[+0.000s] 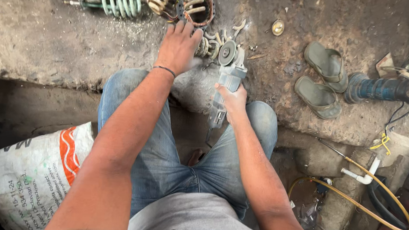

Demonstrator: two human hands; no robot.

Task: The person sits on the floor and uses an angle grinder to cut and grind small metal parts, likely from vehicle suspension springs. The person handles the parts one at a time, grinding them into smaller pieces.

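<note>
right hand [233, 98] grips an angle grinder [228, 74]; left hand [179, 47], fingers spread, presses metal parts [210, 45].

The person's left arm stretches straight forward, the left hand [179, 47] palm down with fingers spread. The right arm bends closer in, the right hand [232, 100] curled tight in a grip, thumb wrapped over.

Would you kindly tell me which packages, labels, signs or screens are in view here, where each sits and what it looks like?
Woven sack: lower left, beside the person's left leg, lying slumped on the ground; white, bulging, with an orange wavy stripe and dark print.
Printed shirt: bottom centre, on the person; grey with dark lettering at the frame edge.
No signs or screens show.
</note>
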